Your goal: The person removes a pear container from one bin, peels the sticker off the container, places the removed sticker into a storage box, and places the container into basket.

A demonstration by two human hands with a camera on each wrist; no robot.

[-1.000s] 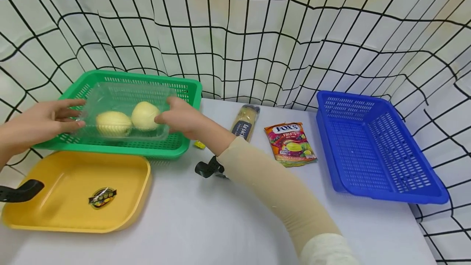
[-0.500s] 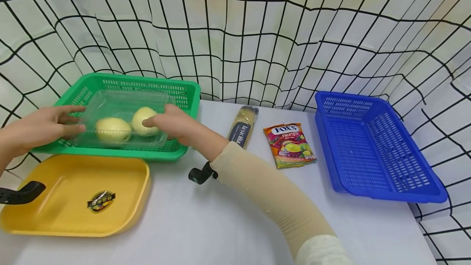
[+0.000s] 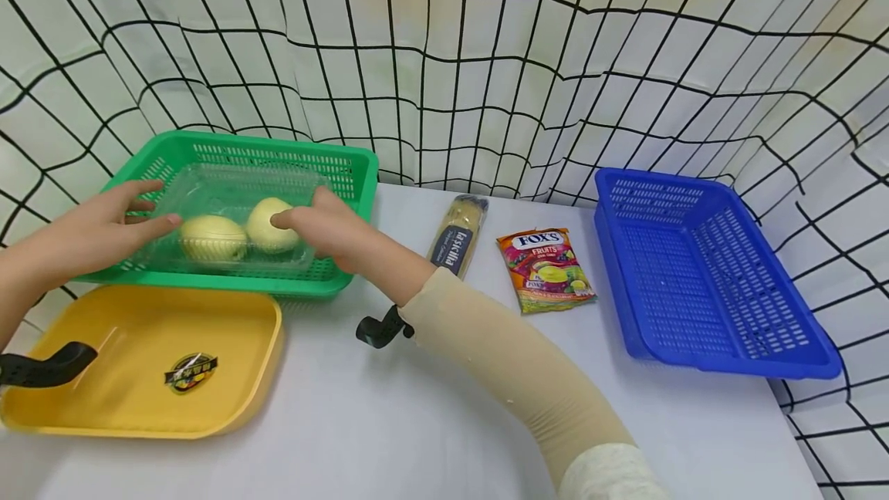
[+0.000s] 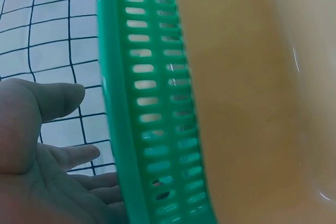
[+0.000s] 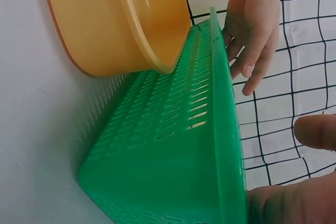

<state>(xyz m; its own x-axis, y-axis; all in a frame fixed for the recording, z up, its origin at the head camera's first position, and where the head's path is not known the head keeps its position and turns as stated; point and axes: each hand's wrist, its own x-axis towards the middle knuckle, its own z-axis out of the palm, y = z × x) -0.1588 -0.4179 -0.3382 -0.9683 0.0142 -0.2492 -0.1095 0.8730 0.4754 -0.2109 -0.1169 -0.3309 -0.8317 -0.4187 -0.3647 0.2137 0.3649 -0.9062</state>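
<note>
A clear plastic box (image 3: 229,180) with two pale yellow, rounded pieces (image 3: 213,238) inside lies in the green basket (image 3: 340,249) at the left. By the box's left end is my left hand (image 3: 104,230), fingers spread and thumb reaching over the near corner. My right hand (image 3: 329,228) is at the opposite end, its thumb stretched out over the box and its other fingers largely hidden. In the left wrist view, the left hand (image 4: 58,145) appears with loose fingers beside the basket's rim. The right wrist view has the right thumb (image 5: 317,131) raised apart from the fingers below.
A yellow tray (image 3: 139,400) with a dark round sticker stands in front of the green basket. Right of my forearm are a long pasta pack (image 3: 460,234) and a FOX'S candy bag (image 3: 546,269). A blue basket (image 3: 694,284) sits at the far right. Black-grid netting rises behind.
The clear box has come down a little into the green basket. My left hand's fingers have spread and its thumb has swung right over the box. The right hand has shifted slightly left.
</note>
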